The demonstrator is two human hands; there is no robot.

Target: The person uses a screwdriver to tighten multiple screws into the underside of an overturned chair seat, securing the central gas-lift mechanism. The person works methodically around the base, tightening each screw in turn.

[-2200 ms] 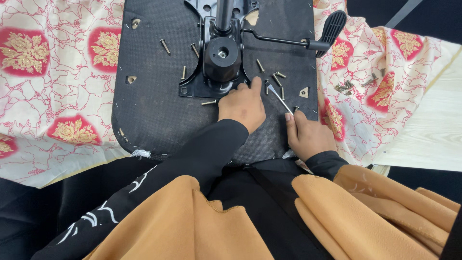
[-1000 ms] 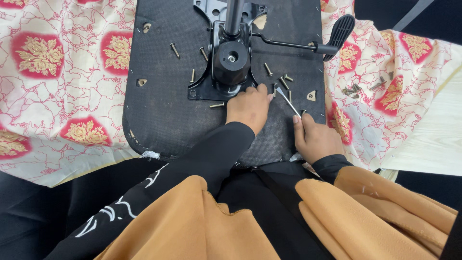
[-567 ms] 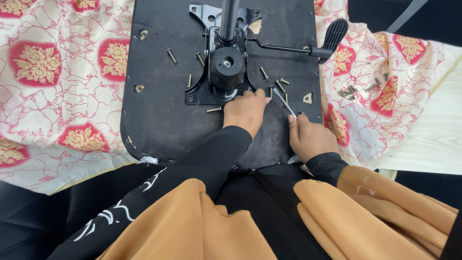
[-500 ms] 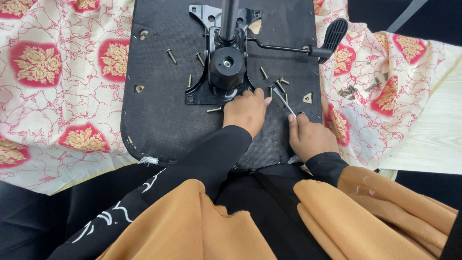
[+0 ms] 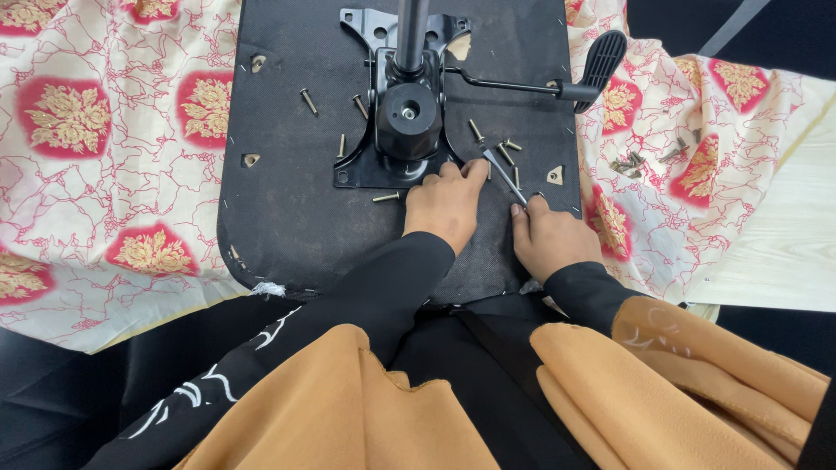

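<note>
The black metal mechanism plate (image 5: 396, 130) sits on the far middle of the upturned black seat base (image 5: 287, 209), with its upright post rising out of the top of the view. The near right corner of the plate is the point of work. The left hand (image 5: 446, 204) lies flat on the base with its fingertips touching that corner; its grip is loosely curled and pinches nothing that can be seen. The right hand (image 5: 550, 239) rests just right of it, thumb and forefinger pinched on the near end of a slim metal hex key (image 5: 503, 174), whose far end angles up and left toward the plate corner.

Change since the earlier views: both hands have kept their places on the base and the key has kept its slant; the left fingertips have closed up a little against the plate edge. The view itself has shifted, so the base now sits higher and more central. Judged from this, work at that corner is under way and not finished.

Loose screws (image 5: 503, 150) lie scattered just beyond the key; others lie left of the plate, one (image 5: 308, 101) well apart on the bare base. A black lever with a paddle handle (image 5: 601, 61) runs right from the plate. A second cluster of screws (image 5: 636, 161) lies on the patterned cloth (image 5: 96, 174), cream with red and gold medallions, spread under the base. A pale wooden counter (image 5: 784, 252) shows at the right.

No packages, labels or signs are in view.
</note>
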